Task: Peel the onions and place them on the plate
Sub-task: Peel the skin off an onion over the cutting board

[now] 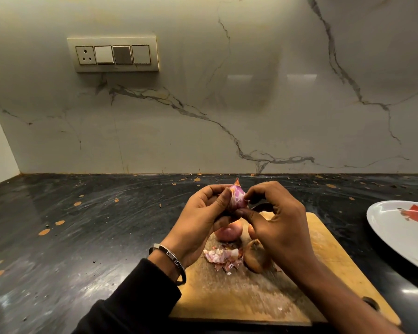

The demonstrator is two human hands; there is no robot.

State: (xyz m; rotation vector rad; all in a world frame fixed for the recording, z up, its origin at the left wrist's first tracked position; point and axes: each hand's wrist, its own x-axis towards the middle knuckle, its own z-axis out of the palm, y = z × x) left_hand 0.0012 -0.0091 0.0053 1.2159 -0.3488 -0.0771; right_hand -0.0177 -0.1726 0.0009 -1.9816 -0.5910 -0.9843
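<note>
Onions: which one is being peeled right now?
The pink onion gripped in both hands, left hand and right hand, above the cutting board. The other two lie on the board untouched.

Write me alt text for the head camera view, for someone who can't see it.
Two hands, left hand and right hand, hold a partly peeled onion above a wooden cutting board. On the board lie two more onions and a heap of peelings. A white plate sits at the right on the dark counter.

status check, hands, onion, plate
Left hand and right hand both grip purple half-peeled onion above wooden cutting board. White plate right, no onions visible on it. Nothing blocking.
</note>
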